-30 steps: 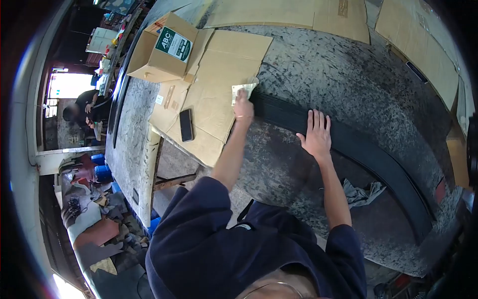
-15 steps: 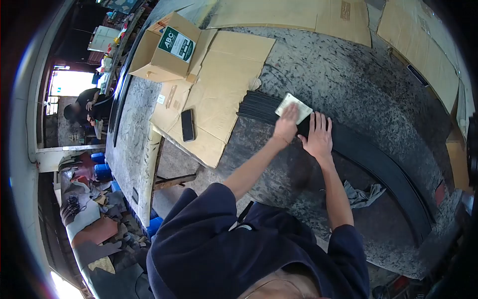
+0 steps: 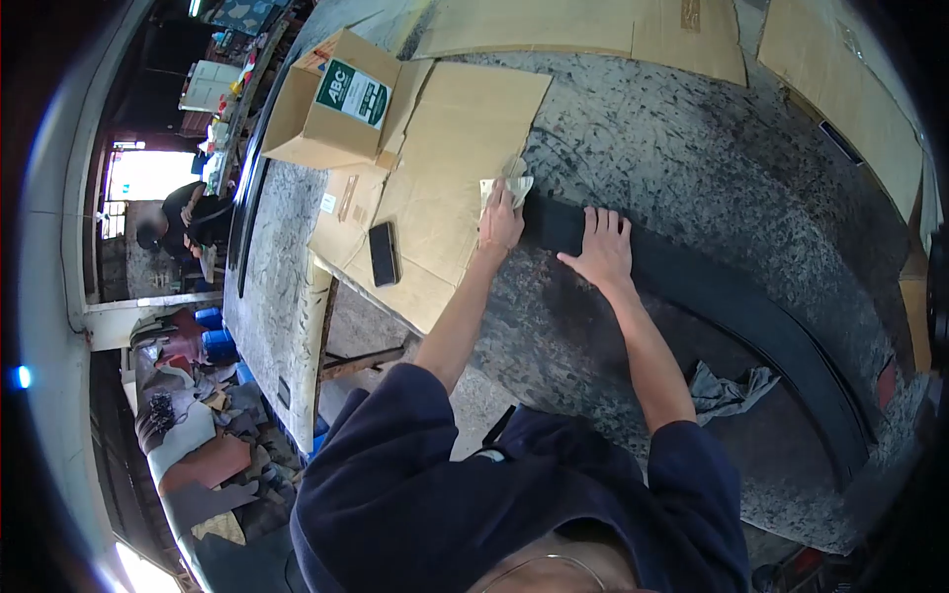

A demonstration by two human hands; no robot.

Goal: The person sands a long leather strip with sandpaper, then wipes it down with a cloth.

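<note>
A long black curved strip (image 3: 751, 326) lies across the speckled grey table (image 3: 692, 158). My left hand (image 3: 500, 219) presses a small pale cloth (image 3: 516, 185) on the strip's left end, at the edge of the flattened cardboard (image 3: 450, 168). Flat on the strip just to the right rests my right hand (image 3: 601, 247), fingers spread, holding it down.
A black phone (image 3: 384, 253) lies on the cardboard. An open ABC cardboard box (image 3: 331, 99) stands at the back left. A grey rag (image 3: 727, 390) sits near the table's front edge. More cardboard sheets (image 3: 593, 25) line the far side. Another person (image 3: 183, 222) works far left.
My left hand has wiped right along the strip to beside my right hand, then back to its left end with the cloth. My right hand has shifted slightly left.
</note>
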